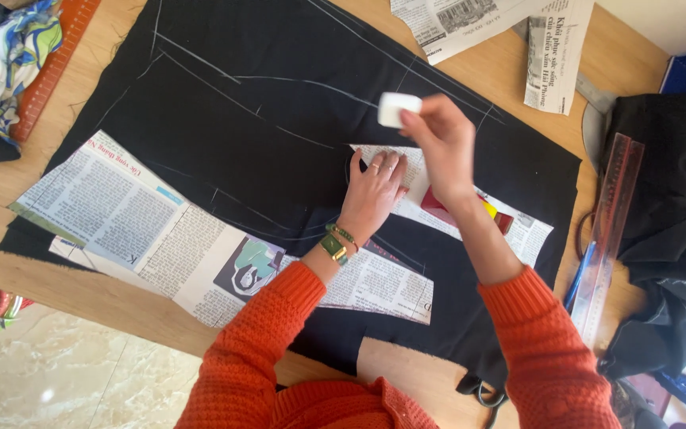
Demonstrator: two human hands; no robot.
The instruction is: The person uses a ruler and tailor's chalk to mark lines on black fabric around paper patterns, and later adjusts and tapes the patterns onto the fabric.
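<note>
A black cloth (pixel 279 71) marked with white chalk lines lies spread over a wooden table (pixel 9 206). Newspaper pattern pieces (pixel 121 214) rest on its near part. My left hand (pixel 373 191) lies flat, fingers spread, on a smaller newspaper pattern piece (pixel 518 230) near the cloth's middle. It wears rings and a green watch. Just above and to the right of it, my right hand (pixel 442 139) is raised and pinches a small white block of tailor's chalk (pixel 397 109) between its fingertips. Both arms are in orange knitted sleeves.
A clear plastic ruler (pixel 613 230) lies along the cloth's right edge, next to a heap of dark fabric (pixel 668 191). An orange ruler (pixel 53 67) and patterned cloth (pixel 5 56) are at the far left. More newspaper sheets (pixel 478 24) lie at the top. Scissor handles (pixel 482 393) show near my body.
</note>
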